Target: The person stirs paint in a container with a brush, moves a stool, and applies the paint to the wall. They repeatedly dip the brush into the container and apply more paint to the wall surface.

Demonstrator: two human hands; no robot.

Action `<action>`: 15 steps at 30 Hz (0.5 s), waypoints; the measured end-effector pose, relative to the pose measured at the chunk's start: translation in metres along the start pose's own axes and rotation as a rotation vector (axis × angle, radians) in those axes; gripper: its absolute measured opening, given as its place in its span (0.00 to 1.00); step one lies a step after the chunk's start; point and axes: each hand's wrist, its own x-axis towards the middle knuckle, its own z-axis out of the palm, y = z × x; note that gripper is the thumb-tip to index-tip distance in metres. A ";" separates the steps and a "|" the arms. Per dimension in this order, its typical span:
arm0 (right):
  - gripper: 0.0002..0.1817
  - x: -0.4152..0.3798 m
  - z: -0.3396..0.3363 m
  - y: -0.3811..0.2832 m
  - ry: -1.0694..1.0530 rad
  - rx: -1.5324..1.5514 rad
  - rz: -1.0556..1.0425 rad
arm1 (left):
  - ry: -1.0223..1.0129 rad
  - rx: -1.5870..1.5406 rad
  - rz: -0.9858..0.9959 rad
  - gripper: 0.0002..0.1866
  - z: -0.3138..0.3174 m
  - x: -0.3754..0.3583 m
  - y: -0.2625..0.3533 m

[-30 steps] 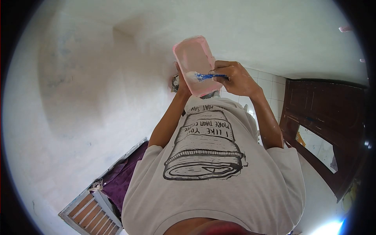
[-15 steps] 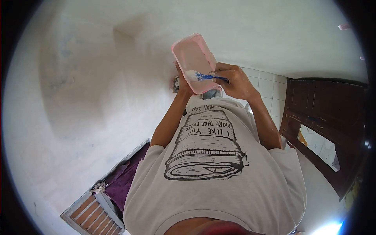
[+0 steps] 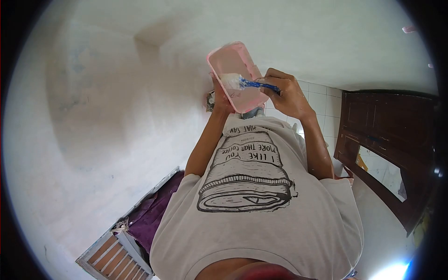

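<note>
A pink plastic tub with whitish residue inside is held up in front of my chest, tilted so that its inside faces me. My left hand grips it along its left side, the fingers partly hidden behind the wall. In my right hand is a paintbrush with a blue, paint-spotted handle. Its bristles, loaded with white paint, lie over the tub's interior near the left rim. Dried white specks show on my right forearm.
A patchy whitish wall stands close on the left. To the right is a dark wooden cabinet with a mirror-like panel, beside white floor tiles. A purple cloth hangs by a slatted window frame at lower left.
The brush has moved up inside the tub, showing more of its white bristles. My right hand has shifted slightly right, and the tub has moved a little right too.
</note>
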 end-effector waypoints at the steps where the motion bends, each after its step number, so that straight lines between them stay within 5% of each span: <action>1: 0.10 0.000 0.000 -0.001 0.014 0.006 0.028 | -0.156 -0.188 -0.031 0.46 -0.012 0.000 0.000; 5: 0.10 -0.003 -0.009 0.000 0.044 0.054 0.092 | 0.111 0.130 0.071 0.45 -0.003 -0.008 0.008; 7: 0.10 -0.001 -0.020 -0.011 -0.100 0.033 0.304 | 0.167 0.139 0.101 0.44 -0.007 -0.011 0.009; 15: 0.09 -0.005 -0.020 0.003 -0.146 -0.117 0.083 | 0.222 0.227 0.100 0.44 -0.014 -0.010 0.012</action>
